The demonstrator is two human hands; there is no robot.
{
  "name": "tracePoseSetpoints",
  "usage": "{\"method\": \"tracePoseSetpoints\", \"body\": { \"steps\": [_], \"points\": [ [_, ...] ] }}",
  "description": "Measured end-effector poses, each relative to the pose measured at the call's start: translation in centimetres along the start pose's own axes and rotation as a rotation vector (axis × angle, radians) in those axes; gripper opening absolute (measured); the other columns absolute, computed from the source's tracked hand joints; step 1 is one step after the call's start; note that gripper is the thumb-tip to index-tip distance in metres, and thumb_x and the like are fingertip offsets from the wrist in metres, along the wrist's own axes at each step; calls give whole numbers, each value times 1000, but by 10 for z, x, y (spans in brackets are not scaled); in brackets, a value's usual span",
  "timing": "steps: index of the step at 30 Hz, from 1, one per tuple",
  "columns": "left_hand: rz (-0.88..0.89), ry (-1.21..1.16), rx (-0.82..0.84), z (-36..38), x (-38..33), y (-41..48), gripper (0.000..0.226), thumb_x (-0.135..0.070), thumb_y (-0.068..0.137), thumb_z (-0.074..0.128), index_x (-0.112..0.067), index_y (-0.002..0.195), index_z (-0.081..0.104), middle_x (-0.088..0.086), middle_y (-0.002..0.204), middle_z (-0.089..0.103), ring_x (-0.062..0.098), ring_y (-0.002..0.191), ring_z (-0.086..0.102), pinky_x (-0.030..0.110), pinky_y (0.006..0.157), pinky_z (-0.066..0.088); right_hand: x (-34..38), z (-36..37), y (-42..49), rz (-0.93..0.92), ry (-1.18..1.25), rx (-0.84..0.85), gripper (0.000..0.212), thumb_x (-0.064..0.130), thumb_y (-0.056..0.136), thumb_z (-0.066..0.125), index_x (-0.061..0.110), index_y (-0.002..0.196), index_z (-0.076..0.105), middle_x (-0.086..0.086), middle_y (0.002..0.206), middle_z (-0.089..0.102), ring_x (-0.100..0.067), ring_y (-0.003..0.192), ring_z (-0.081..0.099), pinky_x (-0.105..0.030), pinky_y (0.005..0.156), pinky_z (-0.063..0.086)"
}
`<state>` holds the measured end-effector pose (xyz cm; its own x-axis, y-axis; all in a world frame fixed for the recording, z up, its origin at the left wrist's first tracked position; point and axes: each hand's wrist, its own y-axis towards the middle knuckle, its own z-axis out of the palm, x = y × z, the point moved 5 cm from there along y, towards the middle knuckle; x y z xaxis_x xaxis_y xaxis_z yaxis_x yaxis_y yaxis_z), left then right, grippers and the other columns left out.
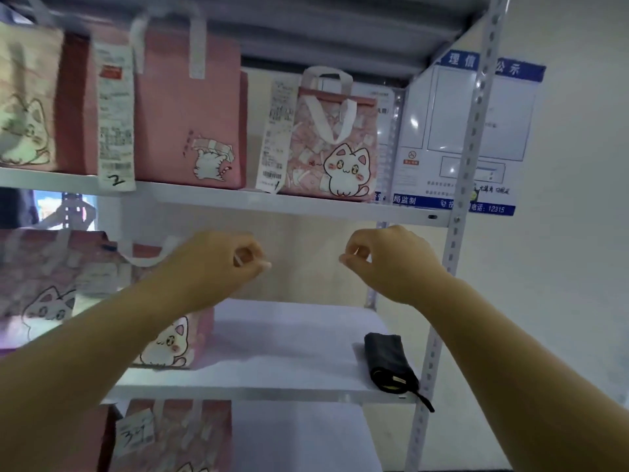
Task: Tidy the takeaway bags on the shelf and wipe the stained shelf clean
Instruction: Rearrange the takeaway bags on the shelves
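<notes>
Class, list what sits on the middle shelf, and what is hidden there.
Pink cat bags stand at left and a folded black cloth lies at front right. The left forearm covers part of the bags.

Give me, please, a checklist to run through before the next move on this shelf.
1. Cloth within reach: ok, lies on the middle shelf, right end.
2. Hands free: ok, left hand and right hand curled, nothing seen in them.
3. Wiping area open: ok, bare shelf between cat bag and cloth.
4. Stain found: cannot tell, none visible.
5. Top bags upright: ok.
</notes>
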<state>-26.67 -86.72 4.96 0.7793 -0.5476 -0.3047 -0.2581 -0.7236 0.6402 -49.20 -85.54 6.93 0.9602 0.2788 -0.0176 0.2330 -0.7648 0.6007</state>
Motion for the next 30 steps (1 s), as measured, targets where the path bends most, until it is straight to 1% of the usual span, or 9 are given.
{"method": "tracePoseSetpoints", "body": {
  "steps": [5,9,13,16,19,21,23,28,30],
  "points": [
    [-15,12,-100,-34,-3,10,12,-39,80,64,-28,81,67,-14,77,65,1,71,59,26,70,49,5,-21,15,-16,38,-81,24,45,89,51,25,94,64,5,89,66,-16,78,61,-39,73,55],
    [-24,28,-151,-47,-6,27,13,-40,81,63,-27,83,66,-14,77,63,7,74,59,31,73,49,0,-30,30,-8,30,-142,25,45,89,51,24,93,64,5,87,68,-17,76,62,-39,72,55],
    [11,54,-202,-50,-9,57,14,-35,84,61,-23,88,66,-11,80,64,14,77,60,30,72,48,-15,-33,49,21,18,-230,25,42,90,51,22,98,64,3,97,70,-18,79,64,-36,69,56],
    [48,102,-241,-46,-10,90,18,-32,87,58,-19,98,63,-4,88,63,19,85,59,32,76,46,-30,-35,70,39,22,-287,26,41,89,54,23,108,60,5,99,69,-15,83,62,-34,73,54],
    [62,138,-227,-34,-10,127,32,-29,90,55,-14,118,55,5,108,57,22,99,52,31,83,39,-48,-29,95,60,-20,-288,36,40,88,57,23,120,54,3,110,64,-17,94,60,-39,81,52],
    [30,178,-204,-25,-8,150,45,-30,91,52,-14,132,44,11,130,48,28,116,46,37,94,37,-60,-25,112,94,-28,-284,42,40,86,59,23,124,50,-2,119,59,-22,102,57,-42,87,50],
    [-29,187,-180,-18,-3,171,53,-29,91,51,-16,139,34,15,137,39,33,123,39,43,99,36,-73,-20,129,134,-31,-276,48,42,85,60,24,128,46,-7,126,53,-27,109,53,-45,92,47],
    [-131,231,-119,-4,5,211,59,-17,89,50,-21,142,23,16,138,29,36,121,36,39,85,37,-101,-5,165,215,-23,-185,63,44,84,62,29,139,34,-13,134,43,-34,116,48,-52,98,42],
    [-156,212,-87,0,11,220,63,-13,89,48,-25,143,18,15,141,23,37,119,38,41,83,43,-109,0,176,229,-5,-139,67,42,84,62,32,141,30,-15,134,42,-36,116,48,-52,100,41]
  ]
}}
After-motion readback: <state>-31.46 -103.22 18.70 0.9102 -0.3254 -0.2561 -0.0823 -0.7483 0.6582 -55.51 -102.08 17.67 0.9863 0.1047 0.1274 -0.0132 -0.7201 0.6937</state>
